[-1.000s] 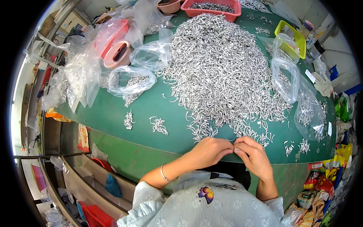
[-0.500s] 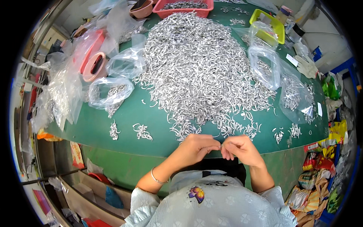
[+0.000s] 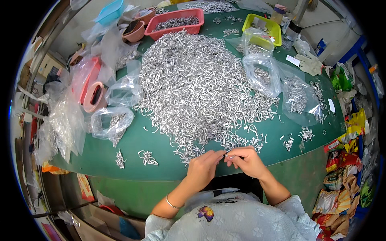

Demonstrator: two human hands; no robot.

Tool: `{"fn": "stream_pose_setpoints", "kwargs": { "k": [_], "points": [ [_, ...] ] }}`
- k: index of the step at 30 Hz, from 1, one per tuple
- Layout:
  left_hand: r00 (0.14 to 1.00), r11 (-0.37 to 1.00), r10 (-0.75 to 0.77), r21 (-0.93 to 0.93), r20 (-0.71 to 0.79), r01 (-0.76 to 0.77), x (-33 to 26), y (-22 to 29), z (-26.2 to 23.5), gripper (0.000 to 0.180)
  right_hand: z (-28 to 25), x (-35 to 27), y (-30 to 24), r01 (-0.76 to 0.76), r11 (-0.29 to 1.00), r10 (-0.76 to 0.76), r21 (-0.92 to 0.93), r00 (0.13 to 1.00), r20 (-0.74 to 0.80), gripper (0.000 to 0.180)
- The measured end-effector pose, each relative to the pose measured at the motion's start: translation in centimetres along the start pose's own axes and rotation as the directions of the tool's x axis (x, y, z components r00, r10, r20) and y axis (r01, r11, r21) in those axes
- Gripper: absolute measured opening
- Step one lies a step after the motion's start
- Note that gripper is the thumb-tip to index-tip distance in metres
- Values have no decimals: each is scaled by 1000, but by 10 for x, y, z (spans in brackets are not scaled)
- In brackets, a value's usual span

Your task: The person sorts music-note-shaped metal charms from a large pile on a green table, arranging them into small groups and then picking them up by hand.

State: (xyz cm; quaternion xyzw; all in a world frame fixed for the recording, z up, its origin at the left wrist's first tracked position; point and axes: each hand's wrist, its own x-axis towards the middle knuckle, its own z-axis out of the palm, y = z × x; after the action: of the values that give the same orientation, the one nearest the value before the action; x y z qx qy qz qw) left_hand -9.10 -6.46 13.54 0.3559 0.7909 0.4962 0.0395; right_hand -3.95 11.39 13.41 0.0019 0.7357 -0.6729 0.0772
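Observation:
Just over the near table edge, my left hand [image 3: 202, 168] and my right hand [image 3: 248, 161] meet with fingertips pinched together. Between the fingertips shows a tiny silver metal piece [image 3: 226, 155]; its exact shape is too small to tell. Both hands are closed, thumbs against fingers. Right beyond them spreads a large heap of small curved silver metal pieces [image 3: 197, 84], its loose near end almost reaching my knuckles. Two little clusters of the same pieces, one narrow [image 3: 120, 159] and one wider [image 3: 148, 158], lie left of my left hand.
Clear plastic bags with metal pieces flank the heap, one at left [image 3: 112, 122] and one at right [image 3: 299, 94]. At the back stand a pink tray [image 3: 201, 27] and a yellow-green basket [image 3: 277, 34]. A white glove [image 3: 310, 64] lies far right. Drawers [image 3: 96, 215] stand below left.
The view has tilted, so the table sits lower in the picture. Both hands have moved slightly farther over the table toward the heap, fingertips still together.

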Motion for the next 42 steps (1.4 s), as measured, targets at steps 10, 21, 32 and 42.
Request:
{"fn": "stream_pose_setpoints", "kwargs": {
  "k": [10,21,32,42],
  "points": [
    [987,992,122,-34,100,-119,7,0,-7,10,-8,-6,-3,162,986,-158,-49,985,73,11],
    [985,993,-2,114,171,-18,22,18,3,9,-21,-9,10,367,918,-375,-149,927,-29,13],
    [968,993,-117,40,224,111,57,38,27,28,-68,-10,12,446,833,-484,-327,875,-38,11],
    [673,439,-503,-510,543,740,80,20,48,15,-97,-1,13,515,708,-590,-484,808,-3,11]
  ]
}}
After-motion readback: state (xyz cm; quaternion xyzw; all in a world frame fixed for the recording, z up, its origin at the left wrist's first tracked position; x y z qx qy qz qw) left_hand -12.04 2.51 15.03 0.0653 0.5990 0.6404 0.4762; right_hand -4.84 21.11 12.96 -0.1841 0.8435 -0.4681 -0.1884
